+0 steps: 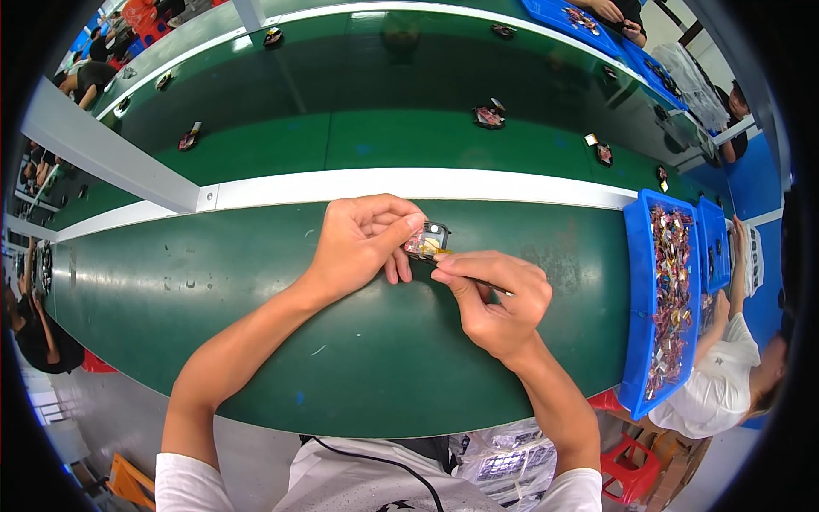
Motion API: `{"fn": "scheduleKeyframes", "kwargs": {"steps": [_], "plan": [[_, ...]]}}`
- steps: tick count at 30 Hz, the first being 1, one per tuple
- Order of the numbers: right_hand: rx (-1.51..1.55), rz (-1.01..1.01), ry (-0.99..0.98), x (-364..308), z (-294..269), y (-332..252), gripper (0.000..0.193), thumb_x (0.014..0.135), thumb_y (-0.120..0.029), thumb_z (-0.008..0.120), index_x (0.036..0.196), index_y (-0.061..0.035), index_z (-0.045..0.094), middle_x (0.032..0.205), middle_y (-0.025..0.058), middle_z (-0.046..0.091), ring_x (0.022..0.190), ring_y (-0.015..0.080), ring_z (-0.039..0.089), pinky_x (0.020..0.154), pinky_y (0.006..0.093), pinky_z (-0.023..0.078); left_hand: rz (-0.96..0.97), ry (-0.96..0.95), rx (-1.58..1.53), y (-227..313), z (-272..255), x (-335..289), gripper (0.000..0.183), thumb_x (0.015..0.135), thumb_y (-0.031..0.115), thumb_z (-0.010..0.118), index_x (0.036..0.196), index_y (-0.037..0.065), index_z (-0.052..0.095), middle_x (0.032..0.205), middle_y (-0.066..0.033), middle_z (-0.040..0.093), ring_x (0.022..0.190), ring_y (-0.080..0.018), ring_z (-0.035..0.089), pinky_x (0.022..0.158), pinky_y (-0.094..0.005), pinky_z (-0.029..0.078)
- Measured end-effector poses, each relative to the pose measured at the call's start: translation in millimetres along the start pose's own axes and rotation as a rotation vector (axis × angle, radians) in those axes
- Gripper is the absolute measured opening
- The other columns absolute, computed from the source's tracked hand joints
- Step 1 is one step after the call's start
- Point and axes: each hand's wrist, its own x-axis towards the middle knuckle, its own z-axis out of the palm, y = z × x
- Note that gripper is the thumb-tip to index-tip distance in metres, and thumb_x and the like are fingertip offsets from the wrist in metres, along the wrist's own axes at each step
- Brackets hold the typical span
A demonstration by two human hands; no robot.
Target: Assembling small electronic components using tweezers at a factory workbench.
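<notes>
Left hand point(363, 237) pinches the small black case point(435, 236) over the green bench point(341, 384); right hand point(505, 299) grips a slim tool point(507, 291) by its near edge; a slip there could nick the exposed parts point(431, 245), a loose pinch drop it.

Bright, diffuse light leaves a whitish glare on the left of the green tabletop point(367, 363), while the glossy conveyor belt point(384, 85) beyond carries dark reflections. Fisheye distortion bends the white rail point(384, 186) between them, and the corners fall to black.
</notes>
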Motion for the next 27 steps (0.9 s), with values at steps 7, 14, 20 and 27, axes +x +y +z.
{"fn": "scheduleKeyframes", "kwargs": {"steps": [7,14,20,27], "plan": [[0.004,0.061,0.064,-1.7,2.6,1.6,0.016,0.074,0.0,0.086,0.085,-0.0027,0.075,0.082,0.0085,0.077,0.041,0.0083,0.046,0.04,0.0235,0.035,0.018,0.009,-0.007,-2.0,-2.1,-0.6,0.022,0.101,0.011,0.064,0.106,-0.009,0.068,0.082,-0.0154,0.073,0.053,-0.0173,0.068,0.042,-0.0254,0.053],[-0.004,0.028,0.041,-1.4,3.5,2.7,0.016,0.074,0.001,0.086,0.085,-0.0026,0.075,0.082,0.0084,0.077,0.04,0.0082,0.044,0.04,0.0237,0.034,0.023,0.005,-0.015,-2.1,-1.9,-1.0,0.022,0.101,0.011,0.064,0.106,-0.01,0.068,0.083,-0.0153,0.073,0.053,-0.0174,0.068,0.042,-0.0253,0.053],[-0.018,0.047,0.028,0.5,1.6,-2.1,0.014,0.074,0.002,0.085,0.083,-0.0035,0.075,0.079,0.0077,0.076,0.046,0.0103,0.056,0.042,0.0234,0.037,0.008,-0.003,-0.021,0.3,-0.8,1.4,0.022,0.102,0.012,0.063,0.107,-0.01,0.068,0.083,-0.0147,0.073,0.054,-0.0172,0.068,0.043,-0.0255,0.054],[-0.103,-0.036,0.004,-1.0,2.0,-1.1,0.013,0.075,0.002,0.083,0.082,-0.0062,0.075,0.079,0.0055,0.077,0.054,0.014,0.066,0.046,0.025,0.041,-0.037,-0.073,0.07,7.1,0.8,2.1,0.022,0.095,0.002,0.069,0.113,-0.008,0.064,0.083,-0.0112,0.072,0.06,-0.0121,0.067,0.048,-0.0229,0.051]]}}
